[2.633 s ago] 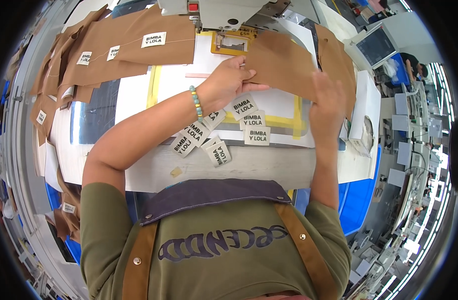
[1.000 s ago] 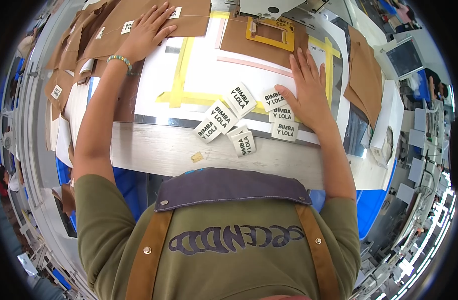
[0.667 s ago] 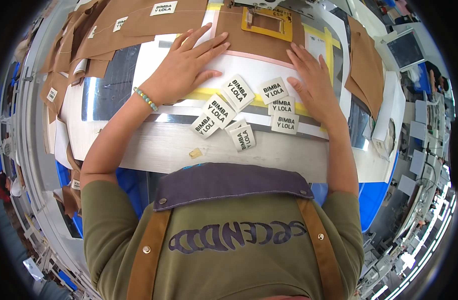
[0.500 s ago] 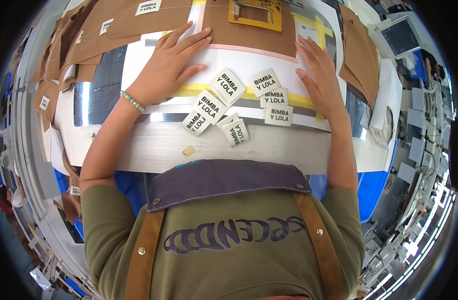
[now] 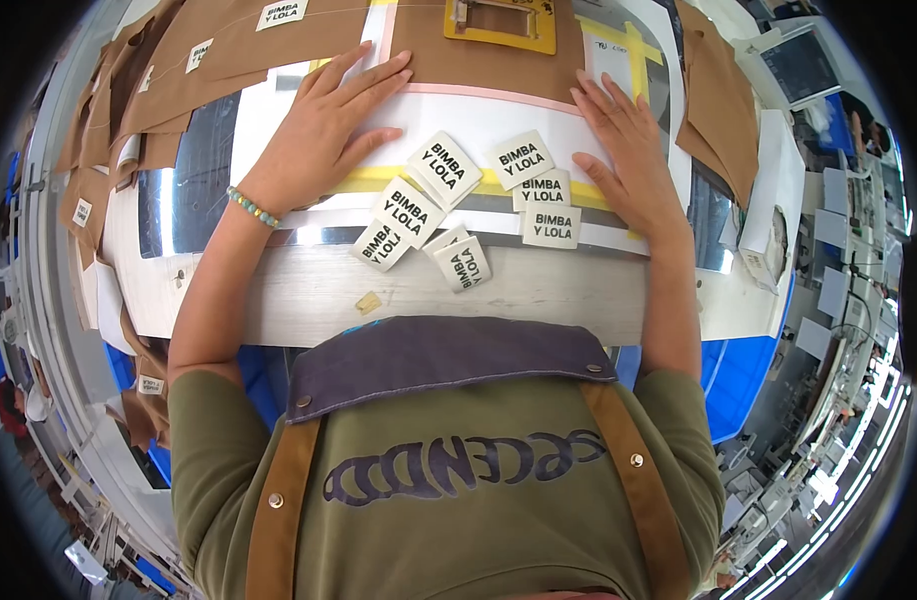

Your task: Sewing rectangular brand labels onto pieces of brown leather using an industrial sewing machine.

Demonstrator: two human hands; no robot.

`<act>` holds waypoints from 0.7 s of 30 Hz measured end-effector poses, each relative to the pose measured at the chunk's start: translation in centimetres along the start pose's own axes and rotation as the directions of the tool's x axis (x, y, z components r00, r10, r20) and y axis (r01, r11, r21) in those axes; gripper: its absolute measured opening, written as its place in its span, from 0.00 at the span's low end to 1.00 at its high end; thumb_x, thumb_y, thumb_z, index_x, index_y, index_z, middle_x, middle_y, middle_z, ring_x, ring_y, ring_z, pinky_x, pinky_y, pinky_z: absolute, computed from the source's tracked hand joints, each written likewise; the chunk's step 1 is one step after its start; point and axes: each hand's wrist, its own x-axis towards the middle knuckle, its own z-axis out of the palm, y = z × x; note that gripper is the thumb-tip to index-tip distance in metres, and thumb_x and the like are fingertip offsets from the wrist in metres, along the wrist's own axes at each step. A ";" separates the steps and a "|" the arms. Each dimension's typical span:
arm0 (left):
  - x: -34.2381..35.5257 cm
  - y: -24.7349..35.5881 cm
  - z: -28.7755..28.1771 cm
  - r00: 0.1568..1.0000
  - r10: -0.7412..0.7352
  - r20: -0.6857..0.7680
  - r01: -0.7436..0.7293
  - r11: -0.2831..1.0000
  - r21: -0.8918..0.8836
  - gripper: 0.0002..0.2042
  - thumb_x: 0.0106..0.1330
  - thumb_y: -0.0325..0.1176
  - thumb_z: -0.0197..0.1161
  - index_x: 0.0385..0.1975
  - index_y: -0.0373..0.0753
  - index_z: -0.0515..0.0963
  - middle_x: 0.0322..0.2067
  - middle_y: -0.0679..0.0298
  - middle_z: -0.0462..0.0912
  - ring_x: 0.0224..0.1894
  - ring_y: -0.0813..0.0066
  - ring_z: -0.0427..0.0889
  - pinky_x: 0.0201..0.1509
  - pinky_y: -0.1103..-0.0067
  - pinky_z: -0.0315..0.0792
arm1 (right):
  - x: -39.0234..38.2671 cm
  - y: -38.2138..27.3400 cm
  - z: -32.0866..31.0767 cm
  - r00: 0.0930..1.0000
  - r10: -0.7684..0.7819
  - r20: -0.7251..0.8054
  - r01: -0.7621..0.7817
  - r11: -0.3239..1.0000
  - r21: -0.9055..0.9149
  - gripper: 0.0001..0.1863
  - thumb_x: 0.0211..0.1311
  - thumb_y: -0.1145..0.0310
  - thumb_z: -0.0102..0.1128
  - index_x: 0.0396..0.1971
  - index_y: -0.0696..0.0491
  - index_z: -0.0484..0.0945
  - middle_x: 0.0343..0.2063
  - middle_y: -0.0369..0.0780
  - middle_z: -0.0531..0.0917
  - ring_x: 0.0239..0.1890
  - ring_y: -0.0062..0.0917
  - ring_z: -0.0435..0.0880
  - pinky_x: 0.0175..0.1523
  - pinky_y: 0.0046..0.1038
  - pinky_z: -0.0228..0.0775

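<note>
A brown fabric panel [image 5: 459, 66] lies flat on white sheeting, with pink strips along its edges. My left hand [image 5: 331, 122] rests at its left edge, fingers stretched out and fingertips touching the panel's border. On the other side my right hand [image 5: 627, 160] lies flat with spread fingers, its fingertips by the panel's right edge. Neither hand holds anything. A yellow frame [image 5: 499, 38] with a rectangular window sits over the panel's far part, cut off by the picture's top. Several square white labels with black print [image 5: 445, 168] lie in loose overlapping groups between my forearms.
Brown fabric pieces [image 5: 234, 45] bearing white labels are spread at the left, a thread running across them. More brown pieces [image 5: 717, 110] lie at the right, near a screen [image 5: 801, 66]. Yellow tape [image 5: 635, 62] crosses the sheeting. A blue bin [image 5: 731, 385] stands below the table edge.
The whole view has shifted slightly. My right hand has slid a little left, closer to the panel's edge. My left hand stays in about the same place on the panel.
</note>
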 end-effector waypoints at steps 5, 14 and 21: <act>-0.1 0.3 0.4 0.998 -0.034 -0.044 0.031 0.998 -0.061 0.31 0.76 0.42 0.65 0.76 0.41 0.71 0.80 0.67 0.67 0.84 0.52 0.56 0.86 0.57 0.52 | -0.1 -0.2 -0.4 0.999 0.013 0.031 -0.012 1.000 -0.015 0.36 0.78 0.46 0.57 0.77 0.51 0.70 0.80 0.38 0.67 0.84 0.40 0.58 0.86 0.54 0.40; 0.0 0.3 -1.3 0.993 0.001 0.114 0.003 0.999 -0.034 0.32 0.74 0.42 0.68 0.74 0.34 0.70 0.79 0.54 0.67 0.82 0.45 0.57 0.84 0.58 0.56 | -0.1 0.0 0.6 1.000 -0.029 -0.006 0.029 1.000 0.008 0.33 0.79 0.48 0.55 0.77 0.49 0.70 0.79 0.38 0.68 0.84 0.40 0.59 0.86 0.54 0.40; 0.3 0.5 -1.3 0.999 0.013 0.045 -0.010 0.998 -0.062 0.27 0.71 0.37 0.69 0.68 0.31 0.76 0.75 0.53 0.72 0.80 0.44 0.62 0.82 0.57 0.59 | 0.0 -1.3 -1.1 0.990 0.088 0.107 -0.085 0.996 -0.036 0.33 0.78 0.55 0.58 0.78 0.51 0.69 0.80 0.44 0.65 0.84 0.42 0.56 0.87 0.49 0.40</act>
